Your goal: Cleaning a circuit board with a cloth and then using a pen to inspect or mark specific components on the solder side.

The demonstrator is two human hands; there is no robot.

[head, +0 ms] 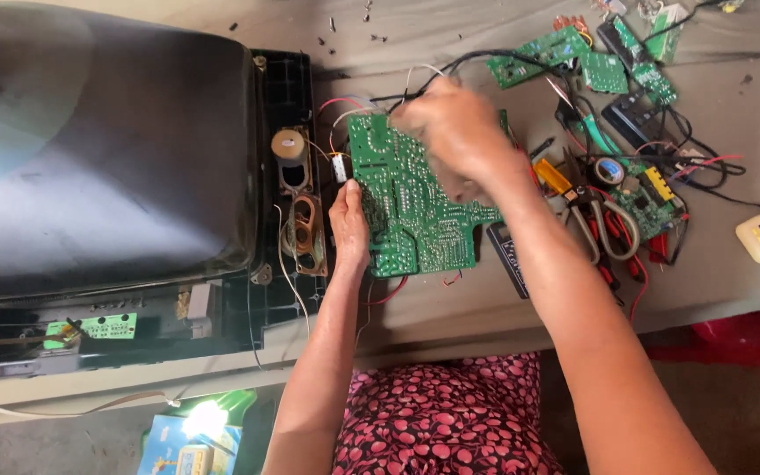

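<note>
large green circuit board, solder-side up, hand-held

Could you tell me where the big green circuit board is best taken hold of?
Probably by its bare edges: the left hand already holds the large green circuit board's left edge. Come from the sides, since wires trail from its top and solder points cover its face.

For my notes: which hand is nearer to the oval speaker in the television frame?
Left. The left hand holds the circuit board edge beside the speaker; the right hand is farther right.
</note>
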